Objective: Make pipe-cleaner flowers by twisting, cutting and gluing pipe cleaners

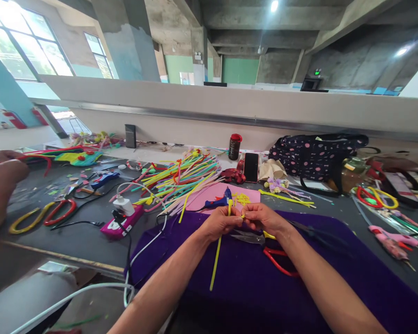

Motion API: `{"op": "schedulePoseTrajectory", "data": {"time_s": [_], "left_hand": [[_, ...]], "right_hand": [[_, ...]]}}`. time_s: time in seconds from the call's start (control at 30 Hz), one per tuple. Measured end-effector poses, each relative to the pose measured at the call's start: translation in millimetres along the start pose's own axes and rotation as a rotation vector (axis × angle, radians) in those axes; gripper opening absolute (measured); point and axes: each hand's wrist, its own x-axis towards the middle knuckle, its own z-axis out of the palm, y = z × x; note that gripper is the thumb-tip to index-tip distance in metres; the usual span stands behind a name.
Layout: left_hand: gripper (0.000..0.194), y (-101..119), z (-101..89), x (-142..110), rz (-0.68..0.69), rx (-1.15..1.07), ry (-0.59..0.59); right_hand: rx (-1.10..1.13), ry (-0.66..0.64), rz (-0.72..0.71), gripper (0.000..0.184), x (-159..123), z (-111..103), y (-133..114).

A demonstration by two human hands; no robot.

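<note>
My left hand (pixel 222 222) is closed around a yellow pipe cleaner (pixel 215 264), whose long end hangs down over the purple cloth (pixel 195 283). My right hand (pixel 263 217) pinches a small yellow piece (pixel 243 216) where the fingertips of both hands meet. Whether that piece joins the long stem is hidden by the fingers. Beneath my right hand lie scissors with red and yellow handles (pixel 278 268). Just beyond my hands, a blue glue gun (pixel 223 200) and a heap of short yellow pieces (pixel 242 199) rest on a pink sheet (pixel 197 197).
A pile of coloured pipe cleaners (pixel 184 178) spreads behind the sheet. At left are a magenta power strip (pixel 123 225), cables, more scissors (pixel 60 212) and another person's hand (pixel 7 176). A bottle (pixel 234 147), phone (pixel 251 167), bag (pixel 316 157) and pink glue gun (pixel 392 239) stand or lie around.
</note>
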Motion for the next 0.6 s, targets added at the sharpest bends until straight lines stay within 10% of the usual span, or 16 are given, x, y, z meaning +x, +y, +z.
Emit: {"op": "schedulePoseTrajectory", "data": {"time_s": [0.6], "left_hand": [[0.028, -6.3, -2.9, 7.9, -0.071, -0.004, 0.109]], "right_hand": [[-0.05, 0.113, 0.012, 0.031, 7.9, -2.1, 4.2]]}}
